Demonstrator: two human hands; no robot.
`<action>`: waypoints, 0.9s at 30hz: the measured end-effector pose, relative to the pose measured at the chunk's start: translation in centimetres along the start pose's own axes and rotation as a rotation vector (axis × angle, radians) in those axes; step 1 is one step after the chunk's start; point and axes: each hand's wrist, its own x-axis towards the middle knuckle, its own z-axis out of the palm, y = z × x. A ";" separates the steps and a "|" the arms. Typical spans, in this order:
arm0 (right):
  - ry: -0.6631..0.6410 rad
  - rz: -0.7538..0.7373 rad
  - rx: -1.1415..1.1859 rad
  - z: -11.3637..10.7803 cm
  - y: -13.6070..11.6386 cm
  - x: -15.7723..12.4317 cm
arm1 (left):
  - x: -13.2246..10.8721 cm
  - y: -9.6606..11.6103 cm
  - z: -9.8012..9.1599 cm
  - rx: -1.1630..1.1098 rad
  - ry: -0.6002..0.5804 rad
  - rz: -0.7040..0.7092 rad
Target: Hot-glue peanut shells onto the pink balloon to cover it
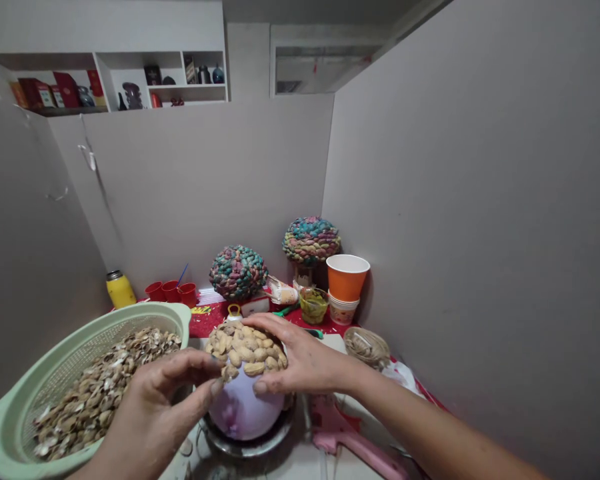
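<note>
A pale purple balloon [247, 407] sits in a metal bowl [250, 450], its upper part covered with peanut shells [245, 347]. My right hand [300, 357] grips the balloon from the right, fingers over the shells and thumb on the bare rubber. At the left edge of the shell layer, my left hand [173, 393] pinches a peanut shell [229, 372] between thumb and fingertips, against the balloon. A pink glue gun [350, 440] lies right of the bowl. Left of it stands a green colander [183, 317] of loose shell halves.
Two painted shell-covered balls [238, 272] stand at the back. Orange and white paper cups [347, 280], a glass bowl [313, 307] and twine [367, 347] are on the right. Red cups [171, 291] and a yellow bottle [121, 289] line the back left. Grey partitions [205, 180] enclose the table.
</note>
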 end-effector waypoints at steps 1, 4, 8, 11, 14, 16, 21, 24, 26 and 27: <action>0.002 0.002 -0.035 0.1 -0.3 -0.1 | 0.1 0.1 0.2 0.049 -0.022 0.019; -0.006 0.005 -0.098 0.4 -0.8 -0.2 | 0.4 0.5 0.5 0.210 -0.065 0.076; 0.002 -0.015 -0.108 0.5 -0.7 -0.3 | 0.5 0.9 0.7 0.355 -0.070 0.142; 0.004 -0.018 -0.110 0.4 -0.6 -0.3 | 0.5 1.1 0.9 0.404 -0.062 0.175; -0.002 -0.007 -0.110 0.4 -0.7 -0.2 | 0.5 1.3 1.3 0.445 -0.065 0.181; -0.003 -0.001 -0.109 0.3 -0.8 -0.3 | 0.6 1.3 1.5 0.471 -0.069 0.185; -0.004 -0.019 -0.111 0.3 -0.8 -0.3 | 0.9 0.7 1.8 0.524 -0.047 0.246; 0.000 -0.015 -0.119 0.3 -0.8 -0.3 | 1.0 0.3 1.8 0.558 -0.019 0.297; 0.001 -0.014 -0.116 0.3 -0.8 -0.3 | 1.0 0.2 1.8 0.568 -0.012 0.329; 0.001 -0.017 -0.111 0.3 -0.8 -0.3 | 1.0 0.1 1.8 0.569 -0.010 0.341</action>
